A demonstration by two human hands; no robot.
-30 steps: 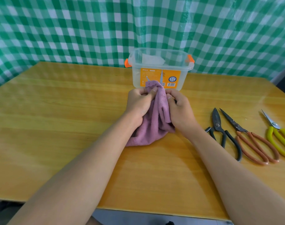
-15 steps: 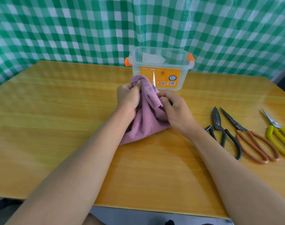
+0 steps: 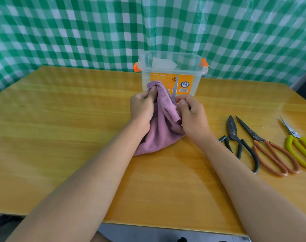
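Centrally cloth (image 3: 163, 135), held scissors (image 3: 175, 89); behind, box (image 3: 201, 74) label (image 3: 163, 82), barcode (image 3: 184, 90).

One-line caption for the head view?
Left hand pinches a purple cloth against upright scissors held by the right hand, clear box behind.

Left forearm (image 3: 89, 180) bare, wrist up to the frame's edge; right forearm (image 3: 244, 180) the same; any sleeve sits out of view; left hand (image 3: 142, 109) and right hand (image 3: 192, 117) bare as well; thumbnails (image 3: 153, 88) short, cut close, pale at the tips; wrists narrow; knuckles rounded, lightly creased.
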